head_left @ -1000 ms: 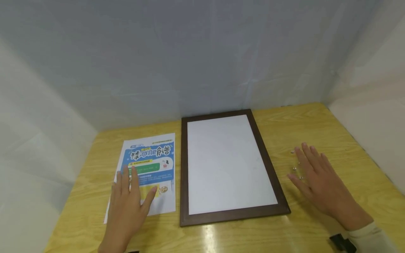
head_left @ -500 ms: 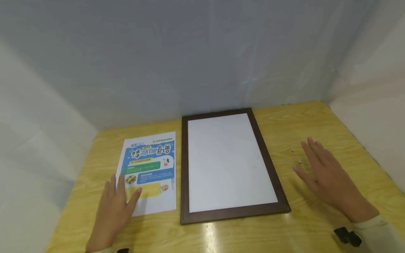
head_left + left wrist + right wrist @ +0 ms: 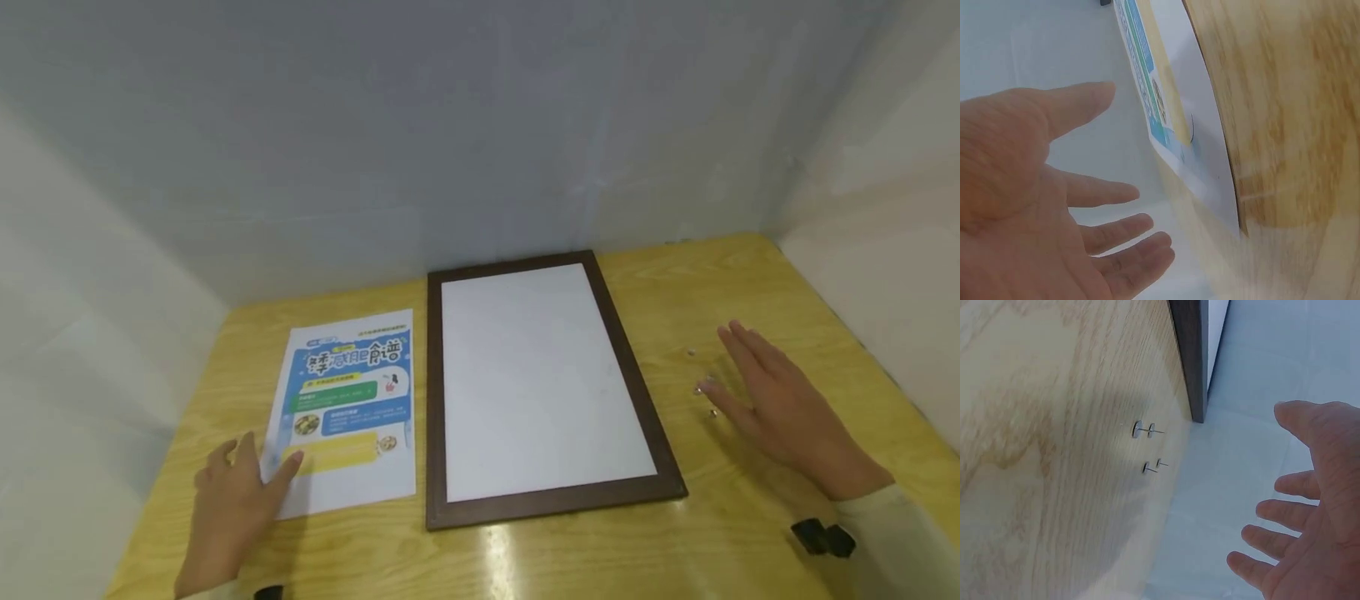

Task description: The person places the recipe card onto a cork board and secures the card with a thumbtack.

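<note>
A printed poster sheet (image 3: 352, 417) lies on the left of the table, mostly blue with green and yellow bands. Beside its lower left edge is my left hand (image 3: 228, 500), fingers slightly bent and thumb overlapping the sheet's corner in the head view. The left wrist view shows nothing between thumb and fingers of that left hand (image 3: 1054, 206). My right hand (image 3: 787, 417) hovers right of several thumbtacks (image 3: 713, 413), fingers extended, holding nothing. Seen from the right wrist, the thumbtacks (image 3: 1137, 429) lie head down, pins up. Between the hands lies a white board (image 3: 547, 383) in a dark brown frame.
The wooden table (image 3: 570, 558) carries everything. Its back edge meets a pale grey sheet wall (image 3: 480, 150), with lighter walls at left and right. The frame's corner (image 3: 1197, 406) rises close to the thumbtacks in the right wrist view.
My left hand has moved left and toward me, from over the poster to its lower left edge, its fingers bending a little. My right hand has shifted slightly right. Poster and board stay put.
</note>
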`<state>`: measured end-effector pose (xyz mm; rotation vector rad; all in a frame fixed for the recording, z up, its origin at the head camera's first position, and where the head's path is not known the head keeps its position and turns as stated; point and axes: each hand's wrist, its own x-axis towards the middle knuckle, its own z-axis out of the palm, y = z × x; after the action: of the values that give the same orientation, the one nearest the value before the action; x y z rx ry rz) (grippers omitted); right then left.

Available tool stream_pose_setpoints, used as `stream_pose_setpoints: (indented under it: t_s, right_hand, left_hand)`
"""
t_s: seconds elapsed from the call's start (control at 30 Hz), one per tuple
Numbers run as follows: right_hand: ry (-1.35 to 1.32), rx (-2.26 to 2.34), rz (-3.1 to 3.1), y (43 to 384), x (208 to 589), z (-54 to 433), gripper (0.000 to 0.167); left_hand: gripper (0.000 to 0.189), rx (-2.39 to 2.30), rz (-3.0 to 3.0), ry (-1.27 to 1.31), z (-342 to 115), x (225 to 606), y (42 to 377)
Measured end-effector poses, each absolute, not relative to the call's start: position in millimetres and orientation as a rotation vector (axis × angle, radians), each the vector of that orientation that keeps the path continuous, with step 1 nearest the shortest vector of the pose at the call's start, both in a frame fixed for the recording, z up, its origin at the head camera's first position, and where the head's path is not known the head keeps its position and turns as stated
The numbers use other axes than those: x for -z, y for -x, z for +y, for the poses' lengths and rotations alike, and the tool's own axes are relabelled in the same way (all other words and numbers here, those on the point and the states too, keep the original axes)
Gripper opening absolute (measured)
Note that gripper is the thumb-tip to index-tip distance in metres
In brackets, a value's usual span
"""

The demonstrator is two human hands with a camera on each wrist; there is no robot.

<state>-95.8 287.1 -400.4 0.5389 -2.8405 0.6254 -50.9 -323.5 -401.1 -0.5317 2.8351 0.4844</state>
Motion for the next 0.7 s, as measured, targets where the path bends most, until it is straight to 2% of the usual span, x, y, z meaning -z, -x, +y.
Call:
stream_pose_setpoints:
  t_s: [0.2,0.53,0.7]
  right_hand:
    - [-0.503,-0.679,-2.894,107,406,294,0.073]
    - [-0.484,-0.707,-2.931,127,413,298,0.054]
    - [-0.429,-0.828,-3.005,133,417,303,0.053]
  left_hand:
    - [0.106,-0.51,2.769,0.583,-330,404,50]
    - [0.112,-0.549,2.691,0.587,-338,405,48]
    - [0.113,-0.559,2.656,0.595,-342,407,48]
